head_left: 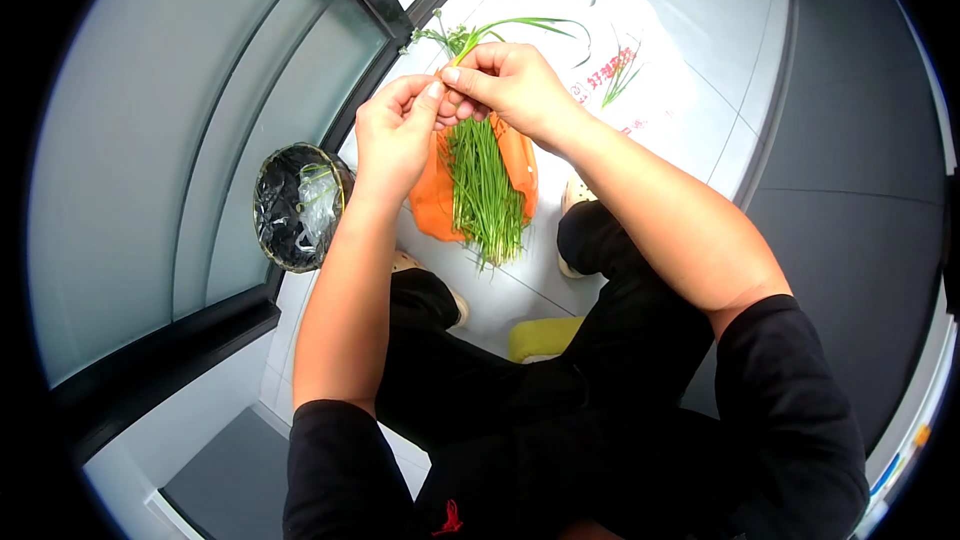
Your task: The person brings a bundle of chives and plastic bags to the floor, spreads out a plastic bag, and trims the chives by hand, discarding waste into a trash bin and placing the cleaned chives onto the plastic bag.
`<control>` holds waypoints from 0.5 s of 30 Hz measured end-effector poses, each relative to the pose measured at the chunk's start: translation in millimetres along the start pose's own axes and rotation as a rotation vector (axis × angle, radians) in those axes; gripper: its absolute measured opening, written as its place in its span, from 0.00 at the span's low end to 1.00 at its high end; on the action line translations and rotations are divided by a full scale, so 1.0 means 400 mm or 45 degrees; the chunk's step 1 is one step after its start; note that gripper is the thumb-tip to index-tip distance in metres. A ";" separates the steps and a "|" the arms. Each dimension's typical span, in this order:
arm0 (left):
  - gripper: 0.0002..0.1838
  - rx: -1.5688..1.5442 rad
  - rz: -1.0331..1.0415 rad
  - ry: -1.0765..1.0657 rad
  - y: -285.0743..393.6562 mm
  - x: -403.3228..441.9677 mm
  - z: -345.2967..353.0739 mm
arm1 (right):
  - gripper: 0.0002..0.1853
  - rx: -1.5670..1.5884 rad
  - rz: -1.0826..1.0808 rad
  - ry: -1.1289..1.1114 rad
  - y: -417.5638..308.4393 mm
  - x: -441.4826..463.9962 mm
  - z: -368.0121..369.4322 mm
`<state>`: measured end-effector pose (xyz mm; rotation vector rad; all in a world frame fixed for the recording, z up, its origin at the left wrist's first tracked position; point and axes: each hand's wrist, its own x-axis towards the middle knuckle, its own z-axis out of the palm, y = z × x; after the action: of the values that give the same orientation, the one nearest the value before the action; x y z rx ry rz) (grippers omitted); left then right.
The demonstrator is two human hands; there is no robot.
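My right hand (510, 90) pinches a garlic chive (490, 30), its long green leaves arching out to the right above the fingers. Close against it, my left hand (400, 125) is closed with thumb and forefinger at the pale lower end of the same chive. Fingertips of both hands nearly touch, so the exact end is hidden. Below them lies a thick bunch of garlic chives (487, 190) on an orange bag (432, 200) on the floor. Some leafy green tips with small pale heads (430, 37) show beyond my hands.
At the left stands a round waste bin (268, 190) lined with a black bag, with clear plastic inside. A white plastic bag (650, 70) with red print lies on the tiles, a few green leaves on it. A yellow-green stool (540, 338) shows between my legs; a glass-panelled door (130, 160) is left.
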<state>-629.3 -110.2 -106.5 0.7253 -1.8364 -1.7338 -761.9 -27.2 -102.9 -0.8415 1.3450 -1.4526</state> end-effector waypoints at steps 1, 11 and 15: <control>0.08 0.000 -0.001 -0.002 -0.001 0.001 -0.001 | 0.12 -0.049 -0.048 0.014 0.001 0.003 -0.001; 0.13 -0.337 -0.212 -0.176 0.006 0.002 -0.024 | 0.12 -0.010 -0.055 0.034 -0.012 -0.007 -0.002; 0.10 0.042 0.042 -0.014 -0.009 -0.002 -0.010 | 0.12 -0.082 -0.072 0.032 -0.002 -0.001 -0.006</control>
<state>-625.8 -112.6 -109.8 0.6958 -1.8775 -1.6935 -764.2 -25.8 -102.6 -0.9118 1.4032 -1.4748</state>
